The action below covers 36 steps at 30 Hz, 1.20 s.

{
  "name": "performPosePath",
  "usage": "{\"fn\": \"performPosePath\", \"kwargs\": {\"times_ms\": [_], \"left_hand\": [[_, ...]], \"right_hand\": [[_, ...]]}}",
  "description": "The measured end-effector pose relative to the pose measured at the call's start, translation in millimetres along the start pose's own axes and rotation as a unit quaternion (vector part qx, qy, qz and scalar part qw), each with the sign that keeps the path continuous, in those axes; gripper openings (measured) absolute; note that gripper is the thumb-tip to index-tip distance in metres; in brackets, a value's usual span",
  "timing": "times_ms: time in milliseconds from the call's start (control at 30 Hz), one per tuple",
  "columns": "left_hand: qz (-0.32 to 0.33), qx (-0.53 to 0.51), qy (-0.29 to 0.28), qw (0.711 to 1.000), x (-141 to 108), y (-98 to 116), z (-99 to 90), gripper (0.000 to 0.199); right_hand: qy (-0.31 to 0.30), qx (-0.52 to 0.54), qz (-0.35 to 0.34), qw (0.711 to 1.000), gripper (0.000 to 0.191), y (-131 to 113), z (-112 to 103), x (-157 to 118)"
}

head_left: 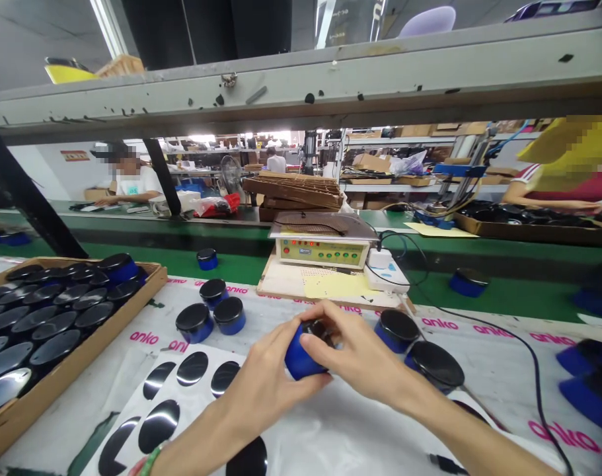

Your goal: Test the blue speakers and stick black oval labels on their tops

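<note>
A blue cup-like part (301, 357) with a dark top is held tilted above the white sheet, near the middle of the view. My left hand (268, 370) wraps its left side and underside. The fingers and thumb of my right hand (345, 340) grip its dark top and right side. Round black discs (159, 426) lie on the white sheet (320, 436) below and to the left. More blue parts with glossy black tops (194, 322) stand beyond my left hand, and others (397, 329) stand beyond my right wrist.
A cardboard tray (152, 287) of black-topped parts is at the left. A control box (323, 251) with buttons sits ahead, its black cable (523, 344) running down the right side. An overhead shelf (301, 86) spans the view. People work across the green belt (246, 264).
</note>
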<state>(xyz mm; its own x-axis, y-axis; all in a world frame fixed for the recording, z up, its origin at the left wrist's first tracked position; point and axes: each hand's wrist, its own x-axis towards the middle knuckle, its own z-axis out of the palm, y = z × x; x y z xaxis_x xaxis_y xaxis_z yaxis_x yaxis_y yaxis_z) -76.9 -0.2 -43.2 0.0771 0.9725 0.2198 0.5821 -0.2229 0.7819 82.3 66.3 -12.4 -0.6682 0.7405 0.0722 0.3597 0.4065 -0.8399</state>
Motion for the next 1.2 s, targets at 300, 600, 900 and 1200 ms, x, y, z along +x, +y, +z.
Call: {"fn": "performPosePath", "kwargs": {"times_ms": [300,600,900,1200], "left_hand": [[-0.087,0.079,0.116,0.986,-13,-37,-21.9,0.063],[-0.048,0.224,0.021,0.973,-6,-71,-18.0,0.052],[-0.09,0.368,0.07,0.923,-2,-109,-106.3,0.067],[-0.033,0.404,0.036,0.913,9,-132,-99.8,0.058]], "right_hand": [[-0.021,-0.174,-0.017,0.984,0.059,20,-5,17],[-0.051,-0.437,0.051,0.897,0.056,75,-42,24],[-0.124,-0.448,0.041,0.885,0.064,27,-9,19],[-0.157,-0.274,-0.064,0.947,0.049,13,55,48]]}}
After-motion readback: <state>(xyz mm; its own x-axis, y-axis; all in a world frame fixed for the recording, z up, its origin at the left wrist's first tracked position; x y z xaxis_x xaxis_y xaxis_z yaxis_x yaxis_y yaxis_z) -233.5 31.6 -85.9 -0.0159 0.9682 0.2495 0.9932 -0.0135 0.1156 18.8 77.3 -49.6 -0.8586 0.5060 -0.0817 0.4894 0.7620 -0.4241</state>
